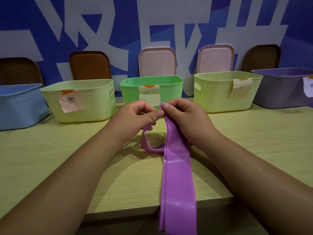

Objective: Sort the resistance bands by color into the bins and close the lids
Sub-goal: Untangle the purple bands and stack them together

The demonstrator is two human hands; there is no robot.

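- Above the middle of the pale wooden table [50,158], a purple flat rubber resistance band [177,175] is held up by both hands in front of the green plastic bin [171,89].
- The top edge of the band is pinched by the left hand [135,116] between thumb and curled fingers.
- Just beside it, the same edge is gripped by the right hand [184,119], its thumb laid on the near face of the band; the two thumbs almost touch.
- From the hands the band is hung down towards the viewer and is draped over the near edge of the table, while a shorter loop of it is laid on the tabletop under the left hand.
- Along the far side of the table five open bins are lined up: a light blue plastic bin [20,106] at far left, a pale yellow-green plastic bin [94,106], the green one, a second yellow-green plastic bin [216,97] and a lilac plastic bin [277,92] at far right.
- Paper labels are taped to the fronts of four bins (the writing cannot be read).
- Behind the bins, five lids are leaned upright against the blue wall with white lettering [186,22]: three brown lids [89,65] and two pink lids [157,61].
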